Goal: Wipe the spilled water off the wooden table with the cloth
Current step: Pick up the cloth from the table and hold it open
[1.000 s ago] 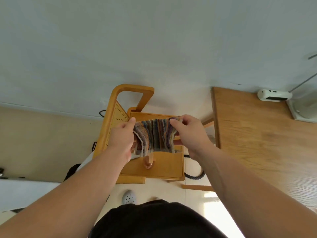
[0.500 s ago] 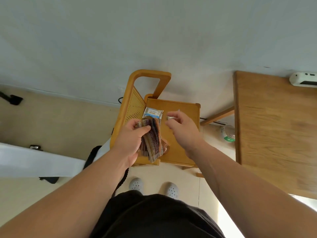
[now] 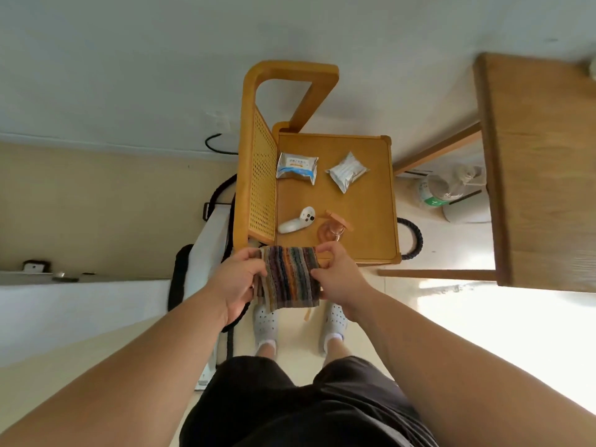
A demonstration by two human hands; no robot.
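Shorts (image 3: pixel 300 401), black, fill the bottom edge, and white clogs (image 3: pixel 266 321) stand on the floor just short of the side table (image 3: pixel 364 221). Above the clogs, at the side table's near edge, the striped cloth (image 3: pixel 288 279) hangs stretched between both hands. The left hand (image 3: pixel 238 279) pinches its left border and the right hand (image 3: pixel 338 279) pinches its right border, fingers curled onto the fabric. On the side table's near half lie a white controller (image 3: pixel 296 221) and an orange spray bottle (image 3: pixel 332 227). On its far half lie a wipes pack (image 3: pixel 296 167) and a silver packet (image 3: pixel 346 171). The wooden table (image 3: pixel 541 172) stands right of the side table, apart from it.
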